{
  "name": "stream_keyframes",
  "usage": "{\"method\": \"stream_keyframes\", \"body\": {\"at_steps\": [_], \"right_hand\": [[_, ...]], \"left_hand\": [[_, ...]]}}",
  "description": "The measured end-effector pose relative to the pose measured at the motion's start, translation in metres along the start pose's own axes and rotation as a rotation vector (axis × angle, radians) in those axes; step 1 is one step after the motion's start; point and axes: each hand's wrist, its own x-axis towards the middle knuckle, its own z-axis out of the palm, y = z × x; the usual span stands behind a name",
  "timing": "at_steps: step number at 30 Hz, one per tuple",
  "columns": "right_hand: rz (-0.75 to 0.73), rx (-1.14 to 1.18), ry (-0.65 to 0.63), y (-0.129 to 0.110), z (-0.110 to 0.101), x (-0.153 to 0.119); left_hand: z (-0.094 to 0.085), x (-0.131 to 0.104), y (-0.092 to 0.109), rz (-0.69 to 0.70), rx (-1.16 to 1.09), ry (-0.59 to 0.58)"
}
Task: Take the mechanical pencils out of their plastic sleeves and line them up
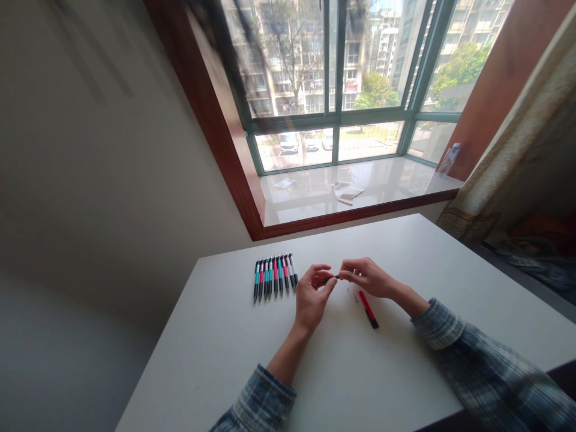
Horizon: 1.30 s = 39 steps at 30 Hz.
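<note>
My left hand [311,297] pinches a small dark pen part [332,279] between thumb and fingers, its other fingers curled. My right hand [366,277] is closed at the far end of that same piece, thumb and fingertips together; what exactly lies in its pinch is too small to make out. Just below my right hand, a red pen barrel [366,305] with a black grip end lies slanted on the white table [234,372]. Beside the barrel lies a thin, pale refill-like stick [352,296]. Left of my hands, several click pens [275,277] in teal, red and white form a neat row, tips toward me.
Behind the table is a window sill [306,201] with a crumpled pale cloth [346,192] and a clear plastic bottle [449,161]. A wooden window frame [211,132] borders the wall. A curtain [508,132] hangs at the right.
</note>
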Motion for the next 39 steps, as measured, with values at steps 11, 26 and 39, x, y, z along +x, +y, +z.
{"method": "stream_keyframes", "body": {"at_steps": [11, 26, 39], "right_hand": [[0.015, -0.01, 0.06, 0.0, 0.003, -0.001], [0.106, -0.071, -0.147, -0.01, -0.038, -0.049], [-0.001, -0.202, -0.243, -0.019, -0.03, -0.084]], "left_hand": [[-0.004, 0.004, 0.002, 0.024, 0.128, -0.077], [-0.008, 0.005, 0.004, -0.15, -0.005, -0.067], [-0.008, -0.001, 0.006, -0.208, -0.053, -0.11]]}}
